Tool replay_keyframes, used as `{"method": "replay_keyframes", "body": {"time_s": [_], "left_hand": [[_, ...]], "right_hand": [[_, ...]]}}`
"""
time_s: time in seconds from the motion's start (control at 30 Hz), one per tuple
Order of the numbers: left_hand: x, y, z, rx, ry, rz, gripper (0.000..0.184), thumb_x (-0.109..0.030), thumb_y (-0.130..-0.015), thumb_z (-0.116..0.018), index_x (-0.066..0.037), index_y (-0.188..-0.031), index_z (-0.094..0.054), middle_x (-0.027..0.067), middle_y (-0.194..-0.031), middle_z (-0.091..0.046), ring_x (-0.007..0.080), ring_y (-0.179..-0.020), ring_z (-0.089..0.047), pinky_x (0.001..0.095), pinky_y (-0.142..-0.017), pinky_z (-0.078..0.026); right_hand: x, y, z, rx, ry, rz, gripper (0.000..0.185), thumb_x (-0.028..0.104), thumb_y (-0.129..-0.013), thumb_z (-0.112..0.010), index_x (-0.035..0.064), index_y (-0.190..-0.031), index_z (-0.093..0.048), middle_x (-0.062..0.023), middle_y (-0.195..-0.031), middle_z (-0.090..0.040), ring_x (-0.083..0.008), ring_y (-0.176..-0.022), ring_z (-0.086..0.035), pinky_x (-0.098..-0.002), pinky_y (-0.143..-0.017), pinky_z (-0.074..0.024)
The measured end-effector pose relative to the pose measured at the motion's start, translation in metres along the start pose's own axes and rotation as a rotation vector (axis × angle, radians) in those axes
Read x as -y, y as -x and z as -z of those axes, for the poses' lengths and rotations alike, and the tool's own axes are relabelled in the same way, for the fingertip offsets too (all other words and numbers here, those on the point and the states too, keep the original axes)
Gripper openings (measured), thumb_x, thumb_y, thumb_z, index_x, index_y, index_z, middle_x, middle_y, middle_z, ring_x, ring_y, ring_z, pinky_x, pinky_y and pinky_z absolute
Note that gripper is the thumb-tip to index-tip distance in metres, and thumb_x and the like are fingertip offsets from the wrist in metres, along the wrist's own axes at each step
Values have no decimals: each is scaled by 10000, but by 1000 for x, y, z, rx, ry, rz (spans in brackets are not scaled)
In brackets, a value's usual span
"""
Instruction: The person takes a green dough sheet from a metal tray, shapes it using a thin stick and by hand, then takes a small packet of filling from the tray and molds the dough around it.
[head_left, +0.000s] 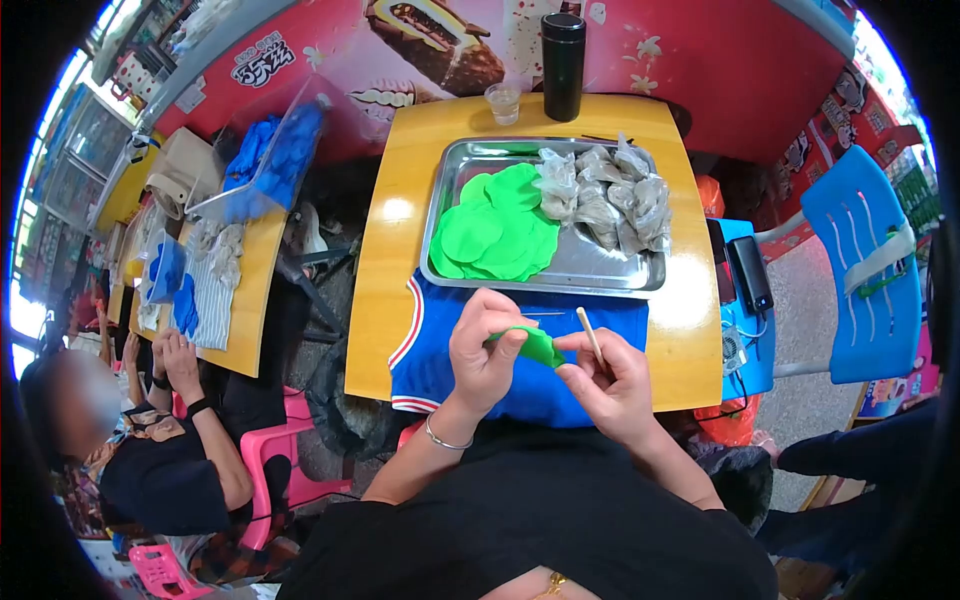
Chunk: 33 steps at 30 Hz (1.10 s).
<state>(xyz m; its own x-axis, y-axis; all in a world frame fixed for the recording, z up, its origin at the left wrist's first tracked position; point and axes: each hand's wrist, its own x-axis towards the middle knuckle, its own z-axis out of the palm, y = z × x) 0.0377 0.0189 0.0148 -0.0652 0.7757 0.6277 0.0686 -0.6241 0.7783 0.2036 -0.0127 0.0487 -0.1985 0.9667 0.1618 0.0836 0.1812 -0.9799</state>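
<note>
My left hand (482, 350) is closed, pinching one end of a folded bright green piece of thin, cloth-like material (540, 346). The thumb and forefinger of my right hand (618, 388) close on the other end. A slim wooden stick (591, 337) is also held in my right hand, its end pointing up and away from me. Beneath both hands a blue garment with red and white trim (440, 335) is spread over the table edge. Just beyond, a metal tray (600, 284) holds a pile of flat green rounds (497, 226) and several small plastic bags of greyish contents (610, 195).
A black flask (563, 68) and a clear cup of liquid (503, 103) stand at the back of the yellow table (400, 215). To the right are a blue chair (862, 265) and a black device (750, 273). Another person (150, 440) sits at a table on the left.
</note>
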Motion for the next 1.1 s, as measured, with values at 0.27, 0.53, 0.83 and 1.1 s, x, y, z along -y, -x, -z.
{"method": "replay_keyframes", "body": {"time_s": [0.27,0.53,0.83,1.1], "left_hand": [[-4,2,-6,27,-48,25,137,-175,-820,-658,-42,-809,-627,68,-731,-559,153,-634,-514,245,-533,-405],[-13,7,-7,-12,-141,52,123,-118,-807,-664,-15,-781,-602,73,-682,-580,164,-586,-521,258,-504,-406],[-12,10,-7,105,-356,-112,170,-127,-792,-668,-28,-684,-582,84,-592,-536,188,-498,-491,279,-442,-355],[-11,7,-4,123,-446,-188,120,-92,-709,-705,-31,-688,-605,51,-535,-481,190,-439,-455,296,-404,-337]], "right_hand": [[9,-7,-1,-65,154,116,161,53,-715,-707,36,-855,-631,-37,-748,-538,-77,-527,-421,-224,-442,-312],[-9,0,-3,29,70,121,170,67,-716,-715,16,-847,-619,-22,-775,-515,-51,-503,-363,-220,-434,-278],[-18,8,-7,68,-193,-13,169,69,-741,-708,5,-840,-587,11,-745,-455,-24,-554,-359,-203,-465,-268],[-13,8,-5,-3,183,138,107,103,-732,-693,31,-765,-621,-63,-618,-549,-164,-534,-512,-288,-479,-383]]}}
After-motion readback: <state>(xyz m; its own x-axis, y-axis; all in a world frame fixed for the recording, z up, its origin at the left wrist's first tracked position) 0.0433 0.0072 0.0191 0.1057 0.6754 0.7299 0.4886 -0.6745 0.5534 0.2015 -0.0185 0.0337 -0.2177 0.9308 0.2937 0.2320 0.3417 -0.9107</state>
